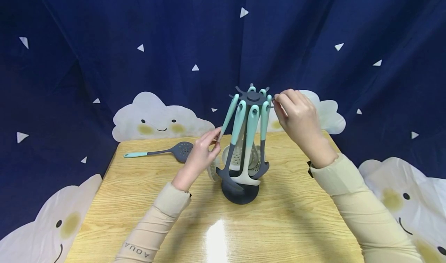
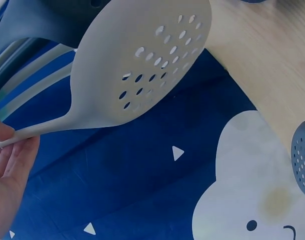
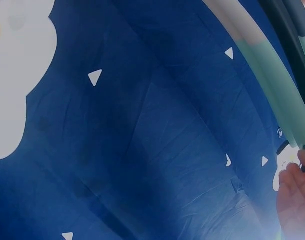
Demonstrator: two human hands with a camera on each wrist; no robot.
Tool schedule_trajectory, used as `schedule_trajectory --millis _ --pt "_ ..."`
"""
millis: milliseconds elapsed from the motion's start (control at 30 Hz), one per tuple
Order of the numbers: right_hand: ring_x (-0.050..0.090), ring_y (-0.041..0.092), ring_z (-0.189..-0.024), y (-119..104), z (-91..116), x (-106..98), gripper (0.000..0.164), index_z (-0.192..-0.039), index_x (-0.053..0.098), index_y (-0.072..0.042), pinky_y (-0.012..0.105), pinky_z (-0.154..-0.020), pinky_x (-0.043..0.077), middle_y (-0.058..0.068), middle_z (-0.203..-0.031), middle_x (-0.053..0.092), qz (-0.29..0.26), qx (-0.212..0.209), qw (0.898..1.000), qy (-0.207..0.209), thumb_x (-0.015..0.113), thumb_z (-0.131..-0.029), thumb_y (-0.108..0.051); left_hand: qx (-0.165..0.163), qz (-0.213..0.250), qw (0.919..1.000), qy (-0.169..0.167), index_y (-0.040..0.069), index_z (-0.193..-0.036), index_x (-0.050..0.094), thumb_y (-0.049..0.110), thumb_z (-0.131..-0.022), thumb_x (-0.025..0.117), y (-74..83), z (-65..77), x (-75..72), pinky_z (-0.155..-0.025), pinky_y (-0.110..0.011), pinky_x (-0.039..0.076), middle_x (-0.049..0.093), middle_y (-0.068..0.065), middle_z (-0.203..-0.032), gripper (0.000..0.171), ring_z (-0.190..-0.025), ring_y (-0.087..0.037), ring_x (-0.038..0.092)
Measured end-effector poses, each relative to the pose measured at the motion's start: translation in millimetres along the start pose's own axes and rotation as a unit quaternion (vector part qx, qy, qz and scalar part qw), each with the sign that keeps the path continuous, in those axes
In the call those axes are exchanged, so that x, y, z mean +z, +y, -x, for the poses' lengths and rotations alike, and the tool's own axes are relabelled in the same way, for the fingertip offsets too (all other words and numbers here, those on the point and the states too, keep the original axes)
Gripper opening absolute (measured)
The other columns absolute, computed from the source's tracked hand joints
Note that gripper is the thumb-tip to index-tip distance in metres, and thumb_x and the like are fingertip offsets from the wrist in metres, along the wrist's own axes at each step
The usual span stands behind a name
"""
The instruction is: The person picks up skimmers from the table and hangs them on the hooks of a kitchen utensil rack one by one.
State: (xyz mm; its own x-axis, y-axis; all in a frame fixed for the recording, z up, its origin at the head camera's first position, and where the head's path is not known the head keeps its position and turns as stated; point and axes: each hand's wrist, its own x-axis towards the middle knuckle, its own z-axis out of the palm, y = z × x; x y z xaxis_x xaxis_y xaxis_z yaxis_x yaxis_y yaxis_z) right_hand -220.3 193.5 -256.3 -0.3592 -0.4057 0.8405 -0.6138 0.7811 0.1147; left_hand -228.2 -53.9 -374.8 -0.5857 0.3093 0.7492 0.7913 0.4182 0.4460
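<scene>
A dark utensil stand (image 1: 253,96) on the table carries several kitchen tools with mint handles, hung from its hooks. On its left side my left hand (image 1: 201,151) pinches the pale shaft of a beige skimmer (image 2: 112,85) between thumb and fingers. The skimmer's mint handle reaches up to a left hook, and its perforated head hangs low beside the stand. At the top right, my right hand (image 1: 298,115) pinches the tip of a dark hook with its fingertips, close to a mint handle (image 3: 275,90). Other tools partly hide the stand's pole.
A dark slotted turner (image 1: 182,151) with a mint handle lies on the wooden table (image 1: 146,209), left of the stand. A ladle (image 1: 231,181) hangs at the front over the round base. Behind the table hangs a navy curtain (image 1: 195,31) with white triangles and cloud shapes.
</scene>
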Motion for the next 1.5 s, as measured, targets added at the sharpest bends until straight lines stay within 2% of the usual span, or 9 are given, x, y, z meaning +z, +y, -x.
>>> schedule_trajectory --millis 267,633,1067,1233,1367,1500 --pt "0.051 0.029 -0.067 -0.3 0.1 -0.1 0.004 -0.087 0.057 0.004 0.036 -0.058 0.044 0.015 -0.079 0.056 -0.003 0.002 1.0 0.005 0.056 -0.085 0.001 -0.011 0.022 0.9997 -0.003 -0.009 -0.115 0.054 -0.017 -0.074 0.056 0.7 1.8 4.7 -0.072 -0.02 0.051 0.061 -0.018 -0.093 0.042 -0.084 -0.026 0.062" --pt "0.051 0.029 -0.067 -0.4 0.6 -0.1 0.004 -0.087 0.057 0.004 0.036 -0.057 0.044 0.015 -0.079 0.056 -0.002 0.004 1.0 0.005 0.055 -0.085 0.001 -0.023 0.028 0.9993 -0.009 -0.007 -0.117 0.053 -0.015 -0.076 0.056 2.5 4.4 7.8 -0.074 -0.022 0.051 0.061 -0.016 -0.097 0.041 -0.087 -0.024 0.061" --pt "0.05 0.03 -0.066 0.6 1.3 0.3 0.009 -0.087 0.058 0.005 0.036 -0.057 0.043 0.015 -0.079 0.055 -0.006 0.004 1.0 0.012 0.052 -0.088 -0.002 -0.02 0.031 0.9993 -0.009 -0.006 -0.118 0.052 -0.013 -0.077 0.057 2.5 4.0 8.5 -0.074 -0.02 0.051 0.06 -0.016 -0.098 0.042 -0.088 -0.023 0.061" --pt "0.051 0.029 -0.066 -0.4 1.6 -0.9 0.007 -0.088 0.058 0.004 0.036 -0.057 0.044 0.015 -0.08 0.056 0.002 0.005 1.0 0.004 0.054 -0.086 -0.001 -0.02 0.035 0.999 -0.016 -0.006 -0.118 0.052 -0.013 -0.077 0.057 1.4 3.8 7.4 -0.076 -0.021 0.05 0.06 -0.016 -0.098 0.042 -0.088 -0.023 0.061" --pt "0.052 0.03 -0.068 -1.3 6.2 -0.3 0.013 -0.096 0.06 0.005 0.038 -0.059 0.045 0.016 -0.082 0.058 -0.003 0.01 1.0 0.004 0.058 -0.084 -0.001 -0.027 0.046 0.9982 -0.029 -0.005 -0.121 0.05 -0.007 -0.079 0.058 -1.1 4.7 4.2 -0.081 -0.027 0.05 0.06 -0.015 -0.101 0.042 -0.092 -0.024 0.06" --pt "0.054 0.031 -0.072 -1.1 20.4 4.6 0.031 -0.114 0.057 0.003 0.04 -0.063 0.045 0.017 -0.087 0.059 -0.028 0.032 0.999 0.018 0.059 -0.083 -0.001 -0.038 0.05 0.9975 -0.032 -0.002 -0.123 0.05 0.0 -0.082 0.058 -9.5 7.7 2.6 -0.087 -0.035 0.046 0.059 -0.015 -0.106 0.042 -0.098 -0.025 0.057"
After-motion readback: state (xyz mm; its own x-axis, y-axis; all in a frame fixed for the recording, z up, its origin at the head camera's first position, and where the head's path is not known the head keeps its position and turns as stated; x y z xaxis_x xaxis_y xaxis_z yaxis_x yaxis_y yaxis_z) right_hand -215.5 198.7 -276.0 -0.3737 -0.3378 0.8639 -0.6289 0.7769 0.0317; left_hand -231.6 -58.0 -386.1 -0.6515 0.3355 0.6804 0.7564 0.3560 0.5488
